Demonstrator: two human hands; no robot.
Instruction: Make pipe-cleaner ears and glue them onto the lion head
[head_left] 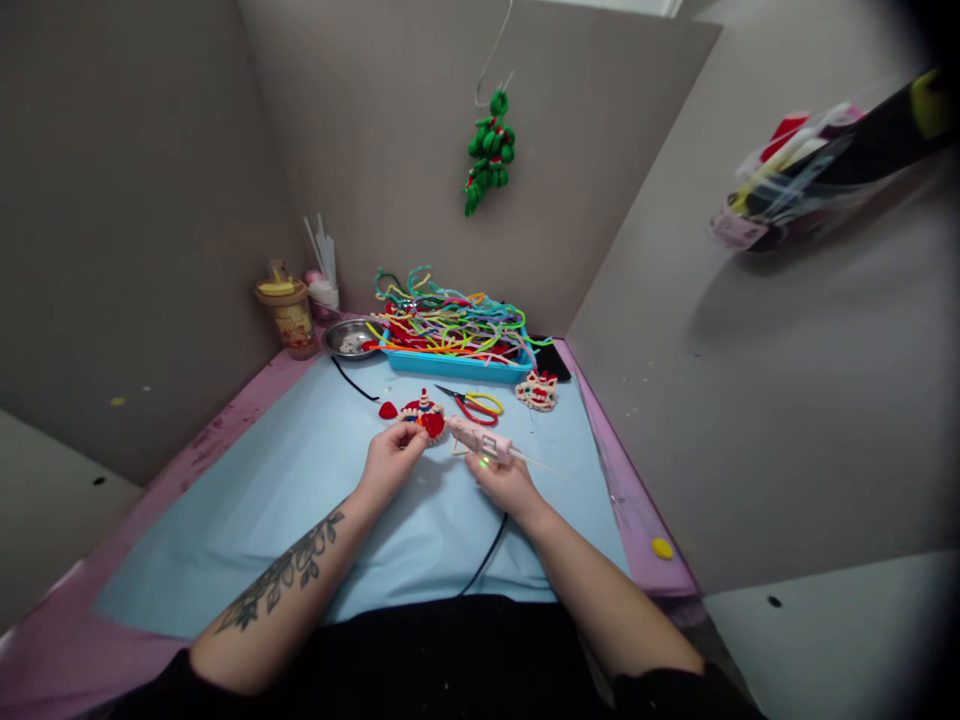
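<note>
My left hand pinches a small red fuzzy piece between thumb and fingertips. My right hand is closed round a pale pink hot glue gun; its nozzle points left, close to the red piece, and a small green light glows on it. Whether nozzle and piece touch, I cannot tell. Just behind my left fingertips lies a red and cream pipe-cleaner figure, partly hidden. Beside it is a loose red piece. Scissors with red and yellow handles lie behind the glue gun.
A blue tray heaped with coloured pipe cleaners stands at the back, beside a metal bowl and a lidded cup. A second decorated piece lies right. A black cord runs toward me. Walls enclose the table.
</note>
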